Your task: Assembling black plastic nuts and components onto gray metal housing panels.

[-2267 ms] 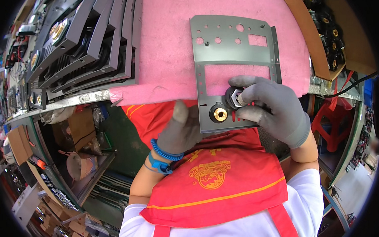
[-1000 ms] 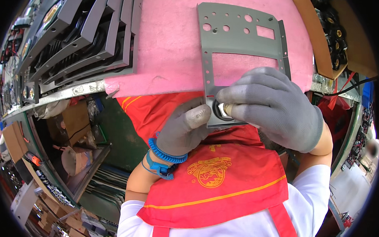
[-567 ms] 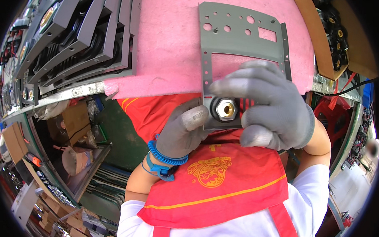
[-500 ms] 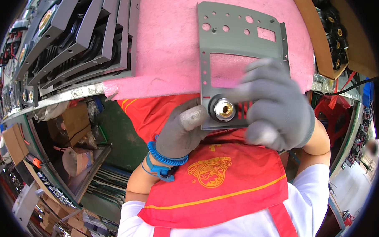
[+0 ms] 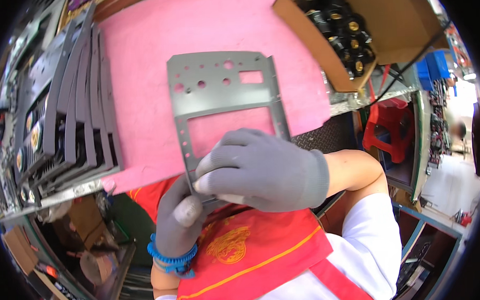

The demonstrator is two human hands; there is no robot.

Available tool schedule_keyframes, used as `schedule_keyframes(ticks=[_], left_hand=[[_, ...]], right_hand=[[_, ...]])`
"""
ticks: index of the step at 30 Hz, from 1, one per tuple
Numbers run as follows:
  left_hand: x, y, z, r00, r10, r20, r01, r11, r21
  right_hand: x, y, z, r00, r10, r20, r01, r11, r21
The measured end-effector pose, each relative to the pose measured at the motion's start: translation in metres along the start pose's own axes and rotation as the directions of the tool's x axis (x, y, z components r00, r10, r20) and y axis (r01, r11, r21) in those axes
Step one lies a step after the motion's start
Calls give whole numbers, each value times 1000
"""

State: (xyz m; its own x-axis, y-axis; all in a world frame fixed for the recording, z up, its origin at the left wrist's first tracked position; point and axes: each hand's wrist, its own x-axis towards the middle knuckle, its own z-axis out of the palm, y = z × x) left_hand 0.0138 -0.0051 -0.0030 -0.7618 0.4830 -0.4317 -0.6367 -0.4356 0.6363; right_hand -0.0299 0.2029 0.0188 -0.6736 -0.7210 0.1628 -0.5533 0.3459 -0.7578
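Note:
A grey sheet-metal panel (image 5: pixel 219 95), with a large rectangular window and several small round holes, lies on the pink work surface, its lower end over the edge towards me. My left hand (image 5: pixel 181 218), in a grey glove, grips the panel's lower left corner, thumb on top and the other fingers mostly hidden underneath. My right hand (image 5: pixel 264 170), also gloved, reaches across the panel's lower part with its fingers curled at that same corner. They close over the spot of the round brass-centred connector, which the hand now hides.
Several similar grey panels (image 5: pixel 85 102) stand stacked at the left of the pink mat (image 5: pixel 141 47). An open cardboard box (image 5: pixel 313 47) of black connectors (image 5: pixel 347 32) with brass centres sits at the far right. A red plastic stool (image 5: pixel 390 131) stands below the bench on the right.
My right hand has moved onto the connector and closed over it, hiding it. The view has shifted, so the panel appears farther left; my left hand keeps its grip on the corner.

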Motion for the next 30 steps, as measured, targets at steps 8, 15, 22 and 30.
schedule_keyframes(ticks=[8,15,22,30], left_hand=[[8,27,12,960,259,-109,-59,565,823],[21,27,13,844,520,-132,76,127,989],[18,26,26,655,727,-207,298,3,955],[20,19,33,556,701,446,-583,-54,811]], right_hand=[[-39,56,-131,787,-21,-617,-524,507,-685],[-70,120,-166,548,306,-778,-828,63,-558],[-50,46,-116,618,218,-755,-394,917,-57],[-17,2,-39,917,346,-200,-211,843,494]])
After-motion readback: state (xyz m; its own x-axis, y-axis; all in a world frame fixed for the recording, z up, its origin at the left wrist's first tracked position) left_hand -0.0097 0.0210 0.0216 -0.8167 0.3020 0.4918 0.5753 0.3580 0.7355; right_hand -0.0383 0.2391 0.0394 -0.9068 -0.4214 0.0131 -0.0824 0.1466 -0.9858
